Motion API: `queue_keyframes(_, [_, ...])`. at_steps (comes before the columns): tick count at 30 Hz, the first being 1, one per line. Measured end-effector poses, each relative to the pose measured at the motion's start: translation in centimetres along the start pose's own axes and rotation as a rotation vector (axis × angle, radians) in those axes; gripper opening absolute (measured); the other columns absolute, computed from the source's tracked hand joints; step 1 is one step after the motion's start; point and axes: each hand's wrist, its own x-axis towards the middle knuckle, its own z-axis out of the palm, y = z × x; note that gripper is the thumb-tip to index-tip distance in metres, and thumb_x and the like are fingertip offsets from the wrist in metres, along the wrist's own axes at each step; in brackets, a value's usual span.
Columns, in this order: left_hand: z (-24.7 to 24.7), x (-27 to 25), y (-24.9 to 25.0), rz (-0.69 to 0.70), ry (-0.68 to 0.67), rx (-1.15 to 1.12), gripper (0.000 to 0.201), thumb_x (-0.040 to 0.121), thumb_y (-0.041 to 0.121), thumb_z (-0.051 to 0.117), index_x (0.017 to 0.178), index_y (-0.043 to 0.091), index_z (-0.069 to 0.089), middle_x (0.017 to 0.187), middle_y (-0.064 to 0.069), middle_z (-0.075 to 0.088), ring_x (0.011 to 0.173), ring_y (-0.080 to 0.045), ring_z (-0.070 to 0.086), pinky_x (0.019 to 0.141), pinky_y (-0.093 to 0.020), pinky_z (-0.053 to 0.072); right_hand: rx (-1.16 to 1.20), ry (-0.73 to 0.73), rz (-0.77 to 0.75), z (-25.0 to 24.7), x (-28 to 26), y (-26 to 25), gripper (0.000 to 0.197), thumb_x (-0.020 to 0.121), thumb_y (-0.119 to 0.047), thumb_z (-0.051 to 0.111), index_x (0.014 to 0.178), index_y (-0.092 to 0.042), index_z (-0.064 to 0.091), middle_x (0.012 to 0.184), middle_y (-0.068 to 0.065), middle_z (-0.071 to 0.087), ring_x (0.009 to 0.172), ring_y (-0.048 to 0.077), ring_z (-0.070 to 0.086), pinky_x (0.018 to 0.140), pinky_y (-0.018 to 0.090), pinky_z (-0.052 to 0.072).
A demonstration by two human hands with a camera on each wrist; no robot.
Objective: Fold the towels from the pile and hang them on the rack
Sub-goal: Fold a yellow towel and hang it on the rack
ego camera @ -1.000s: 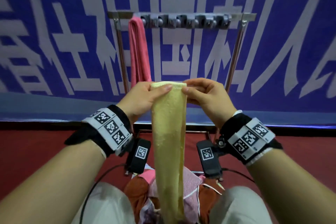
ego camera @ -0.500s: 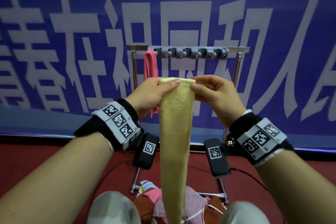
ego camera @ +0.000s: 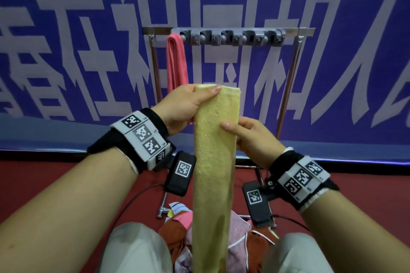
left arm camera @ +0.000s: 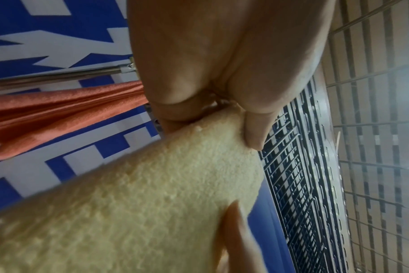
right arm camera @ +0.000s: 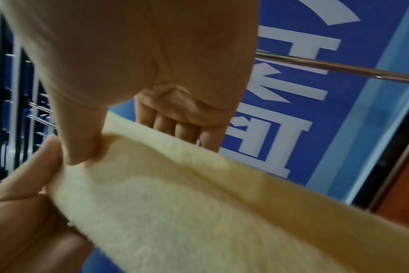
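A yellow towel (ego camera: 214,162), folded into a long narrow strip, hangs upright in front of me. My left hand (ego camera: 205,93) pinches its top left corner, thumb on the near face; the same pinch shows in the left wrist view (left arm camera: 224,112). My right hand (ego camera: 230,127) grips the right edge a little lower, thumb in front and fingers behind (right arm camera: 180,129). The towel's lower end drops between my knees. Behind it stands the metal rack (ego camera: 288,86), and a pink towel (ego camera: 176,62) hangs over the left end of its top bar.
A grey hook strip (ego camera: 230,36) runs along the rack's top bar to the right of the pink towel. A pile of mixed towels (ego camera: 177,230) lies on the red floor (ego camera: 44,179) at the rack's foot. A blue banner (ego camera: 332,51) covers the wall behind.
My right hand left the towel's top right corner and slid down its right edge. The left hand kept its pinch. The rack sits higher in the view than half a second ago.
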Motion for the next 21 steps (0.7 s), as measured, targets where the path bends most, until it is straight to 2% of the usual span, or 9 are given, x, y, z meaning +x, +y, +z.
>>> queue_keyframes(3, [-0.1,1.6,-2.4,-0.083,0.003,-0.093,0.040,0.098,0.032,0.059,0.124,0.002,0.065,0.115,-0.013,0.073,0.102,-0.023,0.072,0.090,-0.039,0.059,0.023,-0.084,0.130,0.1,0.4,3.9,0.033,0.085,-0.030,0.073,0.105,-0.003,0.074,0.108,0.015,0.076,0.096,0.025,0.074,0.087,0.036,0.059])
queue_keyframes(5, [-0.1,2.6,-4.5,-0.125,0.000,-0.134,0.039,0.099,0.029,0.058,0.125,0.001,0.064,0.117,-0.014,0.072,0.103,-0.021,0.071,0.093,-0.037,0.057,0.007,-0.105,0.196,0.1,0.6,6.3,0.025,0.087,-0.028,0.076,0.102,-0.008,0.076,0.107,0.012,0.077,0.095,0.023,0.074,0.088,0.036,0.057])
queue_keyframes(9, [-0.3,4.1,-9.6,-0.211,0.041,-0.204,0.036,0.101,0.028,0.055,0.123,0.001,0.065,0.116,-0.014,0.072,0.100,-0.020,0.072,0.087,-0.033,0.059,0.026,-0.068,0.258,-0.4,0.9,9.6,0.038,0.086,-0.036,0.068,0.107,-0.005,0.074,0.112,0.018,0.075,0.099,0.027,0.072,0.094,0.040,0.057])
queue_keyframes(11, [-0.4,4.1,-12.6,-0.240,0.058,-0.299,0.042,0.100,0.033,0.054,0.128,0.002,0.063,0.122,-0.016,0.070,0.109,-0.023,0.069,0.095,-0.037,0.056,0.055,-0.034,0.288,-0.7,1.0,11.0,0.042,0.088,-0.038,0.068,0.108,-0.001,0.073,0.112,0.021,0.074,0.099,0.029,0.071,0.093,0.041,0.057])
queue_keyframes(14, [0.2,3.7,-17.2,-0.320,0.016,-0.447,0.064,0.089,0.047,0.054,0.135,0.001,0.058,0.131,-0.019,0.064,0.125,-0.029,0.061,0.108,-0.044,0.046,0.114,0.027,0.321,-1.3,1.5,12.9,0.048,0.090,-0.039,0.068,0.113,0.004,0.071,0.117,0.027,0.070,0.104,0.037,0.067,0.099,0.052,0.050])
queue_keyframes(15, [0.6,3.4,-18.8,-0.348,0.003,-0.479,0.068,0.086,0.050,0.054,0.135,0.003,0.058,0.133,-0.019,0.064,0.127,-0.030,0.059,0.110,-0.046,0.044,0.146,0.058,0.326,-1.5,1.7,13.3,0.046,0.090,-0.037,0.069,0.112,0.003,0.071,0.117,0.027,0.070,0.104,0.036,0.067,0.099,0.051,0.050])
queue_keyframes(17, [1.3,2.8,-21.8,-0.368,0.003,-0.512,0.067,0.081,0.053,0.059,0.131,0.008,0.062,0.133,-0.018,0.064,0.130,-0.031,0.056,0.110,-0.046,0.045,0.233,0.115,0.321,-1.8,2.3,14.0,0.040,0.091,-0.034,0.067,0.113,-0.001,0.071,0.117,0.022,0.072,0.103,0.030,0.069,0.097,0.044,0.053])
queue_keyframes(18, [1.6,2.6,-23.4,-0.378,-0.012,-0.546,0.068,0.077,0.055,0.068,0.127,0.010,0.066,0.132,-0.017,0.064,0.129,-0.030,0.057,0.107,-0.044,0.048,0.287,0.127,0.327,-1.9,2.5,14.2,0.041,0.092,-0.034,0.062,0.116,-0.002,0.070,0.118,0.020,0.072,0.105,0.028,0.069,0.098,0.041,0.052])
queue_keyframes(21, [2.1,2.3,-27.4,-0.408,-0.107,-0.617,0.067,0.054,0.050,0.094,0.105,0.009,0.078,0.120,-0.016,0.071,0.113,-0.023,0.068,0.094,-0.036,0.057,0.438,0.187,0.366,-2.9,3.5,15.3,0.046,0.099,-0.036,0.051,0.123,-0.001,0.066,0.119,0.016,0.072,0.110,0.025,0.069,0.099,0.037,0.053])
